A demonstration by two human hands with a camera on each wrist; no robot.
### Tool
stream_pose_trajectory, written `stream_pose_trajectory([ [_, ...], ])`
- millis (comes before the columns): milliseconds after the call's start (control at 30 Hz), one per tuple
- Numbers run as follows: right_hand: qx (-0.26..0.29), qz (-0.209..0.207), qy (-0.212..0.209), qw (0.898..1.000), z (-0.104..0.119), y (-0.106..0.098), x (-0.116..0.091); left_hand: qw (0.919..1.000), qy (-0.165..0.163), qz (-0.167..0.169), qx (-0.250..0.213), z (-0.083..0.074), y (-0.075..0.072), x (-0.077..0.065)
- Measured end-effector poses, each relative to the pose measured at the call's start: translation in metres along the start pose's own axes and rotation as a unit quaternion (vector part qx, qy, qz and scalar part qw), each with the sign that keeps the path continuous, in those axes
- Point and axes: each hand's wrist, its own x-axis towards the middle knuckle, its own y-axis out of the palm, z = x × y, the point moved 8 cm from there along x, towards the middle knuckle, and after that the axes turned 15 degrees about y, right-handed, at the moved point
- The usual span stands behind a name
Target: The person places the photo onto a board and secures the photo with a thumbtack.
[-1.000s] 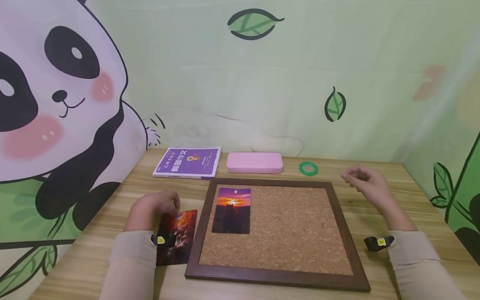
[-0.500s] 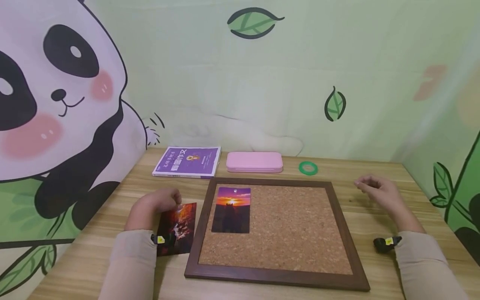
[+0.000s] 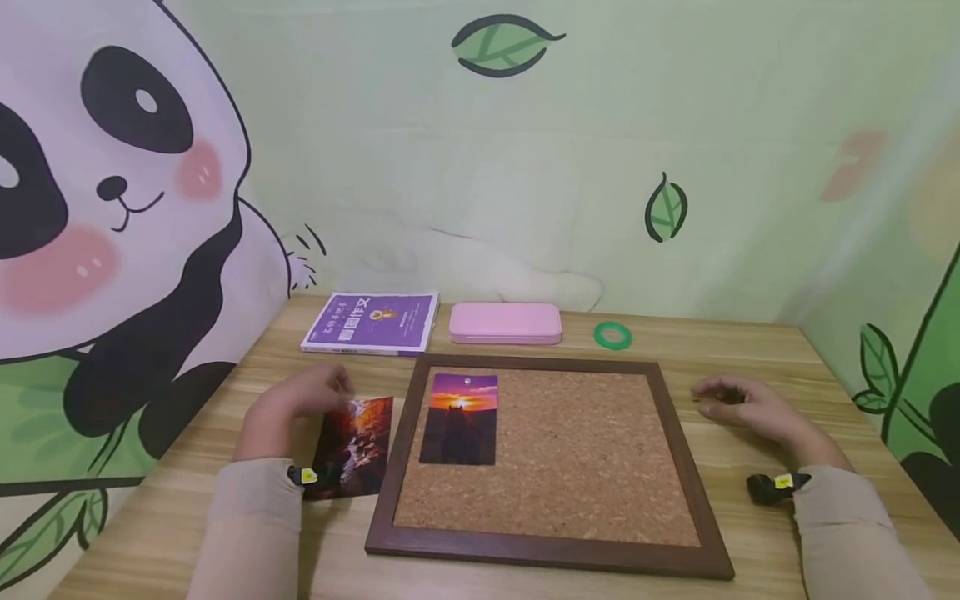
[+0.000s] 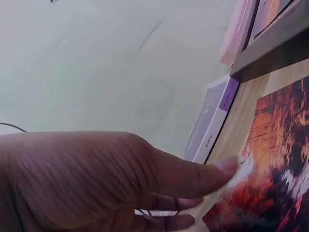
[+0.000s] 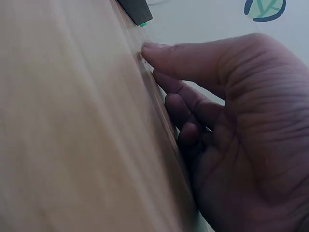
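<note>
The left hand [image 3: 296, 402] pinches the red-orange photo [image 3: 358, 450] at its upper edge, thumb on top, just left of the cork board [image 3: 577, 467]. The right hand [image 3: 750, 408] has curved fingers near the table [image 3: 772, 337]; whether they hold something small, I cannot tell. A light edge grip should keep the photo unbent.
</note>
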Motion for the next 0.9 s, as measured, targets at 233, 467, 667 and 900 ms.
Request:
stream_pose_trajectory([
  [233,-0.009,-0.011,-0.003,1.0,0.0026,0.0013,-0.0006,0.9992,-0.028,0.026,-0.006,0.0089,0.0032,-0.0046],
  [467,-0.016,-0.02,0.003,1.0,0.0034,0.001,0.0002,0.9989,-0.037,0.025,-0.013,0.01,0.0046,-0.0038],
  [667,-0.017,-0.027,0.005,0.999,0.0014,0.0002,0.0033,0.9991,-0.028,0.03,-0.008,0.0084,0.0056,-0.0034],
  [900,-0.016,-0.031,0.007,0.999,0.0013,0.0006,0.0041,0.999,-0.015,0.043,-0.003,0.0056,0.0075,-0.0029],
])
